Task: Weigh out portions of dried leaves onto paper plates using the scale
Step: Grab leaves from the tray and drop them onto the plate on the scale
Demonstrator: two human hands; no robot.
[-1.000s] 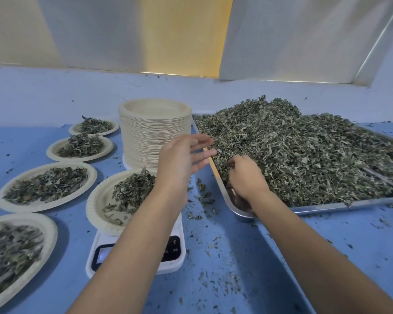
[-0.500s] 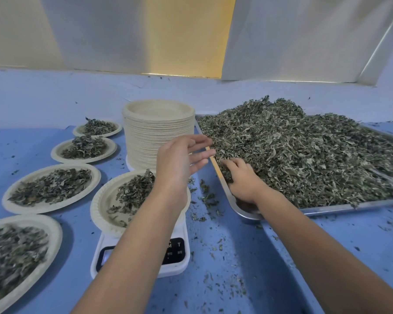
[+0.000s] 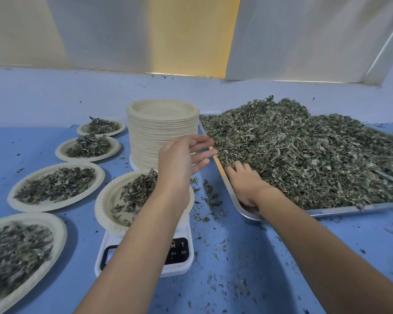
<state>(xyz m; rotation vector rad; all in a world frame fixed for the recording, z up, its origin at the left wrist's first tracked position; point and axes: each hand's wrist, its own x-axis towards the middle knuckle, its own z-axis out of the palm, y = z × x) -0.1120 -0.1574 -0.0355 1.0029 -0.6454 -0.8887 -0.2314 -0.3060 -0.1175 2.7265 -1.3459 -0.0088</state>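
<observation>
A white digital scale (image 3: 179, 266) stands at the table's front centre with a paper plate (image 3: 107, 207) on it holding some dried leaves. My left hand (image 3: 179, 164) hovers above that plate, fingers spread and empty, pointing right. A big heap of dried leaves (image 3: 304, 152) fills a metal tray (image 3: 349, 210) at the right. My right hand (image 3: 245, 180) lies at the heap's near left edge, inside the tray, fingers pushed into the leaves; whether it grips any I cannot see.
A tall stack of empty paper plates (image 3: 161, 132) stands behind the scale. Several filled plates line the left side, among them one (image 3: 55, 185) beside the scale and one (image 3: 21, 254) at the front left. Leaf crumbs litter the blue table (image 3: 236, 268).
My right hand has opened from a curled fist and slid forward into the heap's edge. My left hand stays hovering over the plate on the scale.
</observation>
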